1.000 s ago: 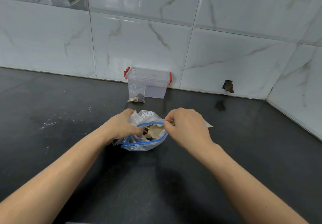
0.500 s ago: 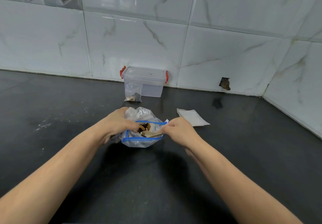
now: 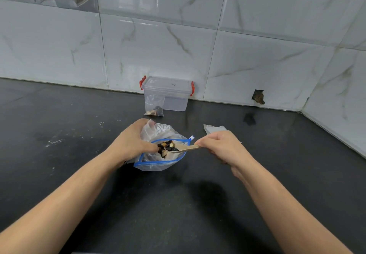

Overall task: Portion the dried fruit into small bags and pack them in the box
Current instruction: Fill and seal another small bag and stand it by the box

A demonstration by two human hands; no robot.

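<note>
A large clear zip bag (image 3: pixel 158 160) with a blue rim stands open on the black counter, with dried fruit (image 3: pixel 166 146) inside. My left hand (image 3: pixel 130 145) grips the bag's left edge and holds its mouth open. My right hand (image 3: pixel 221 147) pinches the handle of a wooden spoon (image 3: pixel 185 148), whose bowl carries dark fruit pieces above the bag's mouth. A small filled bag (image 3: pixel 155 107) leans against the clear plastic box (image 3: pixel 168 93) with red clips and a shut lid, at the wall.
A flat stack of small empty bags (image 3: pixel 214 129) lies just behind my right hand. Tiled walls close off the black counter (image 3: pixel 79 135) at the back and on the right. A dark hole (image 3: pixel 258 96) shows in the wall tile.
My right hand has drawn back to the right, lifting the spoon out of the bag with fruit on it. The left hand stays on the bag.
</note>
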